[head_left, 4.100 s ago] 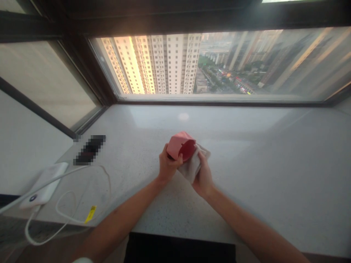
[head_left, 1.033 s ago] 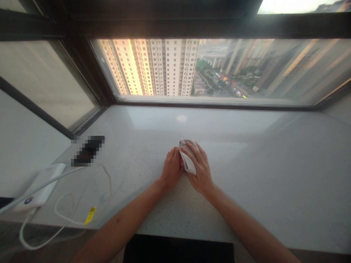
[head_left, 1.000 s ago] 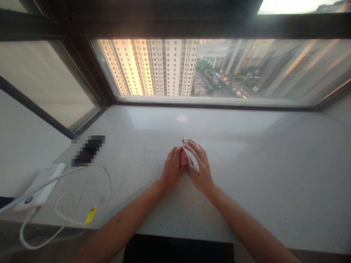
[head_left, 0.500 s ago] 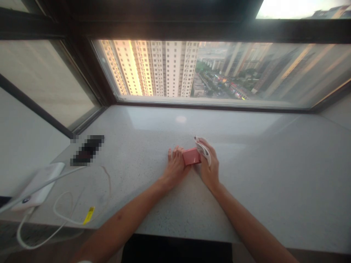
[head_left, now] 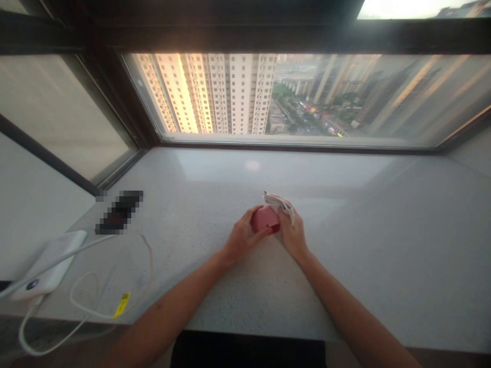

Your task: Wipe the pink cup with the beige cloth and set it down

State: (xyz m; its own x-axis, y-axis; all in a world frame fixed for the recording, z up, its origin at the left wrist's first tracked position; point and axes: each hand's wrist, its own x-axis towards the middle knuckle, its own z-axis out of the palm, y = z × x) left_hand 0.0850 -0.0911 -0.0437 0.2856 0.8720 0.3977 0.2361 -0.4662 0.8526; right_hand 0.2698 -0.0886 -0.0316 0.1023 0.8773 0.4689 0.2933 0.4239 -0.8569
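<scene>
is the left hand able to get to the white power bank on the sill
Probably yes: nothing solid stands between the left hand and the white power bank, only a loose white cable on the stone sill, though the fingers are on the pink box now.

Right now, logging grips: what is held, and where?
Left hand: pink rectangular box, by its left end. Right hand: crumpled white cloth, against the box's right end.

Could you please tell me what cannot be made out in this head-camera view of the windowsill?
Head view:
- Dark object: pixelated, so its kind is unreadable.
- Pink object: partly hidden by the left hand, right hand and white cloth.
- White cable: cut off by the left edge.
- Yellow tag: too small to read.
</scene>
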